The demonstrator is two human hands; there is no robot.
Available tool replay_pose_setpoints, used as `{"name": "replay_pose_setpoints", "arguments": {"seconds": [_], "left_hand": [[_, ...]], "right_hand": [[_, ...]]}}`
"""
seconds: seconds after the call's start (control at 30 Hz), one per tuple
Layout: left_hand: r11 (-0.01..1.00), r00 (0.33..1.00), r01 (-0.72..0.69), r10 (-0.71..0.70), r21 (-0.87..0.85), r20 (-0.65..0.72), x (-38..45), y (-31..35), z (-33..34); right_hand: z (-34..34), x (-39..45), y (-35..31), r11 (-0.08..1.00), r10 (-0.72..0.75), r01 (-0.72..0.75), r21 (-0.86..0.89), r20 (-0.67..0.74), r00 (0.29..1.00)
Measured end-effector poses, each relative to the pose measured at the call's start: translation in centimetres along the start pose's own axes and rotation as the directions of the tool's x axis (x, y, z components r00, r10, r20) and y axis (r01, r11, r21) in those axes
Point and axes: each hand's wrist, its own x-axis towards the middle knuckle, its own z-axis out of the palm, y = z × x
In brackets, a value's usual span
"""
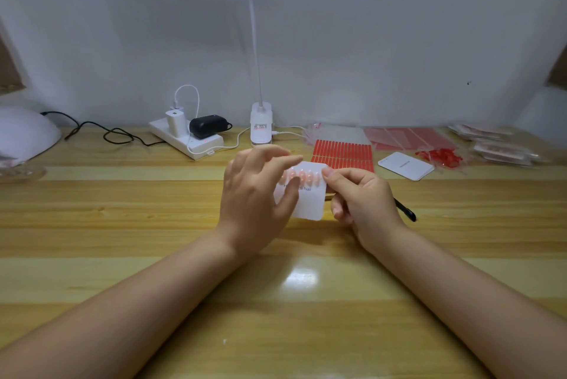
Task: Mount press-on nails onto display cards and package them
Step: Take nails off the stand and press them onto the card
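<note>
Left hand (254,197) and right hand (359,197), fingers pinching.

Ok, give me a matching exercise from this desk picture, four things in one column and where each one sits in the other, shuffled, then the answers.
Things:
1. display card
2. power strip
3. black pen
4. red adhesive strip sheet

Places:
A. behind the hands, flat on the desk
B. held between both hands
C. far left-centre, by the wall
D. just right of the right hand

Pairs: 1-B, 2-C, 3-D, 4-A
</note>
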Motion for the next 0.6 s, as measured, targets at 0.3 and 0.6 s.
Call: {"name": "replay_pose_setpoints", "arguments": {"seconds": [0.3, 0.6], "left_hand": [[0.972, 0.979, -0.196, 0.201, 0.130, -0.028, -0.09, -0.13, 0.48], [0.981, 0.998, -0.012, 0.023, -0.194, 0.054, -0.15, -0.04, 0.38]], "right_hand": [[0.40, -0.59, 0.03, 0.998, -0.055, 0.057, -0.020, 0.063, 0.996], [0.18, -0.25, -0.23, 0.999, -0.045, 0.045, 0.018, 0.010, 0.999]]}}
